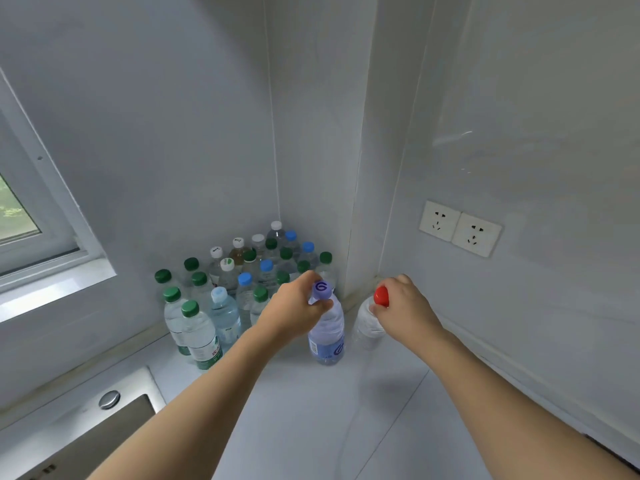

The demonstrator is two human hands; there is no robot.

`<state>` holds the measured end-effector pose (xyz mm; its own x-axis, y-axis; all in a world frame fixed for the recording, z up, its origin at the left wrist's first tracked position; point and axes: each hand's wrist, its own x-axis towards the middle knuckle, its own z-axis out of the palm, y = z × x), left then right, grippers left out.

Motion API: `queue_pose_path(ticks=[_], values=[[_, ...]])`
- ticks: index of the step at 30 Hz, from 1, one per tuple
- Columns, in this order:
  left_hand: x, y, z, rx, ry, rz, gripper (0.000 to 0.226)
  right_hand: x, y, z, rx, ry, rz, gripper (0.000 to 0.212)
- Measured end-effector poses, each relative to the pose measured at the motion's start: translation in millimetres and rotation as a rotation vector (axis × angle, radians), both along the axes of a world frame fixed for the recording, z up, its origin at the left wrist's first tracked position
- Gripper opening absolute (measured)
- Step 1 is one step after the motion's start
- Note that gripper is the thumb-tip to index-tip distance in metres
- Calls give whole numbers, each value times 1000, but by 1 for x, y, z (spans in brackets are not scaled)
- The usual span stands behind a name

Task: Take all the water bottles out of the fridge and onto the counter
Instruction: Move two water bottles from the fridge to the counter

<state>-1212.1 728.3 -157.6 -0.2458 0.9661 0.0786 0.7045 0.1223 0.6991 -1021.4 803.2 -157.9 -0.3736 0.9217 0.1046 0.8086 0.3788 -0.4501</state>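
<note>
1. My left hand (294,308), at frame centre, pinches the neck of a blue-labelled bottle (327,332) just under its purple cap (321,289).
2. My right hand (403,306), just right of centre, grips the red cap (381,296) of a clear bottle (369,323).
3. Both bottles stand upright on the counter (311,427), near each other.
4. A cluster of bottles (242,282) fills the counter corner, left of centre.
5. A sink (86,434) occupies the lower left; wall sockets (460,228) sit at right.
</note>
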Motion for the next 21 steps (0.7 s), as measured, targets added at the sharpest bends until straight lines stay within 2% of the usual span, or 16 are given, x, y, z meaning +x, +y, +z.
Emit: queue_pose_path(ticks=[7, 10, 15, 21], values=[[-74, -31, -14, -98, 7, -97, 21, -71, -16, -20, -110, -54, 145, 17], [-99, -45, -20, -145, 67, -107, 22, -101, -23, -28, -141, -71, 211, 18], [-132, -70, -34, -197, 77, -63, 25, -142, -32, -46, -196, -102, 289, 24], [-162, -94, -59, -225, 63, -14, 26, -188, -43, -74, -204, -118, 331, 17]])
